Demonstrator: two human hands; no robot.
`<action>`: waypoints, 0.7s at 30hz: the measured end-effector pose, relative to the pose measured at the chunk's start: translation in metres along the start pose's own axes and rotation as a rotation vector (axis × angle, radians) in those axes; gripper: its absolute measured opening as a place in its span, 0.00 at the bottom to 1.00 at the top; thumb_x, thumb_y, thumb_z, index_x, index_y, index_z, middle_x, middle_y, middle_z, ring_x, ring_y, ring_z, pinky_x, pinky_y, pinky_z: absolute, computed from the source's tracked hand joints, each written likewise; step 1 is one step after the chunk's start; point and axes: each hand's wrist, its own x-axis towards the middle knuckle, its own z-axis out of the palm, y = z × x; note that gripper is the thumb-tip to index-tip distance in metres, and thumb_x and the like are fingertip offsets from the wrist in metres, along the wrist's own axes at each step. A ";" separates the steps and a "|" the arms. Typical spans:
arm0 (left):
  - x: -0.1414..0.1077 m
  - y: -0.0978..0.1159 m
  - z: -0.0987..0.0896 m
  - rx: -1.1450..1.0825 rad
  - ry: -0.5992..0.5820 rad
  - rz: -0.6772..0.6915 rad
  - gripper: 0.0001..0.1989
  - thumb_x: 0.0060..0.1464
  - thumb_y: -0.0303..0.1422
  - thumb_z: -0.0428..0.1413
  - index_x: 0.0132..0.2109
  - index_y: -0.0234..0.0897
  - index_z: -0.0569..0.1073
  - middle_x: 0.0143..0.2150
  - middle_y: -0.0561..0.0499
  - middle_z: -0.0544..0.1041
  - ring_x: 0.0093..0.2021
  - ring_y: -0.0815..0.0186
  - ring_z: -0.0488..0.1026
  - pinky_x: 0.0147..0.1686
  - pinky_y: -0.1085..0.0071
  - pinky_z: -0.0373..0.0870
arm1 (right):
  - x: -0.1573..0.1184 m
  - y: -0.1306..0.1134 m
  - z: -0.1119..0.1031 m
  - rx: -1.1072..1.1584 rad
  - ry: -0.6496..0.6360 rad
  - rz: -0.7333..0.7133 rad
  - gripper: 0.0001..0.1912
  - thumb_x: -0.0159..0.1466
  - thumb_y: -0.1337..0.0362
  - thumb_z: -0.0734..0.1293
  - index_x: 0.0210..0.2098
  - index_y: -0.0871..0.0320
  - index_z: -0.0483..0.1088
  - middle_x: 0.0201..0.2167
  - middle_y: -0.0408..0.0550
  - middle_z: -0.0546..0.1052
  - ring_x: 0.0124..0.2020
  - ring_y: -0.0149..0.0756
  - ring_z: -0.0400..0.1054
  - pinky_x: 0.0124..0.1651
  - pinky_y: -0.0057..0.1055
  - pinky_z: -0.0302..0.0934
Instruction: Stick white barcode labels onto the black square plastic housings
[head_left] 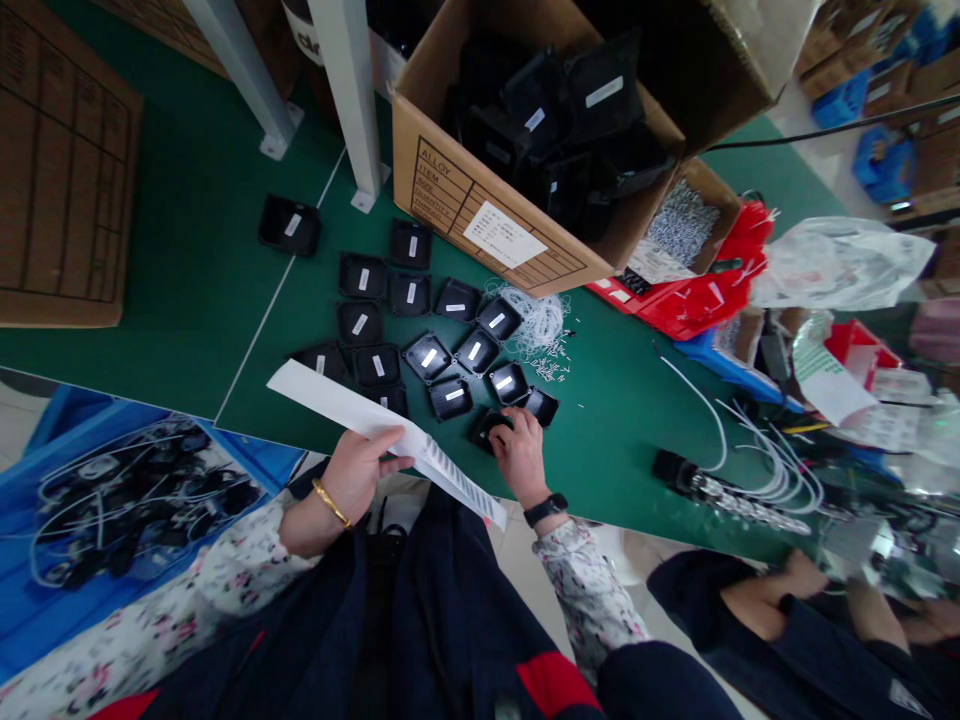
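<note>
White label sheet [433, 463] pinched in L hand [356, 478], R hand [523, 458] bunches fingers in black housing [482, 427]: prob. labelling, needs pressing flat next.

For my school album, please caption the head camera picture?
Left hand holds a label sheet; right hand touches a black tray.

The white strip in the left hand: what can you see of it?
The long white strip looks like paper. The left hand pinches it near its middle. It slants from upper left to lower right, its left part overlapping black trays in view. Grey marks, perhaps labels, line its right part; the left looks blank.
</note>
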 end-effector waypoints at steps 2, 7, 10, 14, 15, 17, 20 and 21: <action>-0.002 0.001 0.000 0.000 -0.011 0.009 0.13 0.36 0.27 0.63 0.33 0.28 0.72 0.29 0.47 0.75 0.30 0.64 0.73 0.23 0.71 0.74 | -0.002 0.000 0.009 -0.060 0.034 0.015 0.07 0.60 0.69 0.62 0.34 0.56 0.72 0.48 0.53 0.68 0.53 0.48 0.54 0.51 0.47 0.52; -0.003 0.003 -0.001 0.004 -0.006 0.030 0.14 0.35 0.27 0.63 0.33 0.29 0.72 0.29 0.48 0.75 0.30 0.63 0.73 0.23 0.71 0.74 | -0.003 0.003 0.013 -0.061 0.058 0.051 0.10 0.61 0.67 0.62 0.42 0.56 0.69 0.47 0.56 0.70 0.49 0.49 0.58 0.49 0.49 0.52; -0.002 0.001 -0.002 0.010 -0.017 0.017 0.14 0.35 0.27 0.63 0.33 0.28 0.72 0.29 0.48 0.75 0.30 0.63 0.73 0.23 0.72 0.74 | 0.002 -0.010 -0.005 0.071 0.140 0.136 0.12 0.60 0.64 0.64 0.44 0.59 0.68 0.46 0.57 0.69 0.47 0.48 0.59 0.49 0.48 0.54; -0.002 -0.003 -0.003 0.044 -0.079 0.013 0.14 0.37 0.29 0.63 0.34 0.29 0.72 0.30 0.47 0.76 0.30 0.64 0.73 0.23 0.72 0.74 | 0.016 -0.049 -0.043 0.509 -0.035 0.124 0.12 0.62 0.59 0.62 0.41 0.56 0.72 0.44 0.52 0.72 0.47 0.42 0.63 0.50 0.43 0.57; -0.002 -0.004 -0.002 0.051 -0.090 0.013 0.14 0.37 0.30 0.63 0.34 0.29 0.72 0.30 0.47 0.76 0.30 0.64 0.73 0.23 0.73 0.74 | 0.019 -0.060 -0.051 0.614 -0.139 0.085 0.12 0.63 0.58 0.61 0.42 0.55 0.72 0.45 0.51 0.73 0.48 0.41 0.64 0.51 0.42 0.57; -0.003 -0.005 0.000 0.056 -0.098 0.009 0.14 0.37 0.29 0.63 0.34 0.29 0.72 0.30 0.47 0.76 0.29 0.64 0.73 0.23 0.73 0.73 | 0.024 -0.080 -0.060 0.740 -0.267 0.027 0.13 0.62 0.57 0.62 0.42 0.53 0.73 0.46 0.49 0.73 0.49 0.40 0.64 0.51 0.40 0.58; -0.004 -0.004 0.002 0.050 -0.091 0.006 0.14 0.36 0.29 0.63 0.33 0.28 0.72 0.29 0.47 0.76 0.28 0.64 0.73 0.22 0.73 0.73 | 0.025 -0.100 -0.060 0.770 -0.172 0.064 0.09 0.58 0.61 0.68 0.37 0.53 0.74 0.41 0.48 0.75 0.45 0.39 0.66 0.49 0.39 0.60; -0.005 -0.004 0.002 0.046 -0.090 0.008 0.14 0.35 0.29 0.63 0.33 0.28 0.73 0.28 0.47 0.76 0.28 0.64 0.73 0.22 0.73 0.73 | 0.024 -0.104 -0.058 0.762 -0.112 0.082 0.06 0.57 0.62 0.68 0.35 0.54 0.74 0.39 0.48 0.76 0.43 0.39 0.66 0.47 0.38 0.60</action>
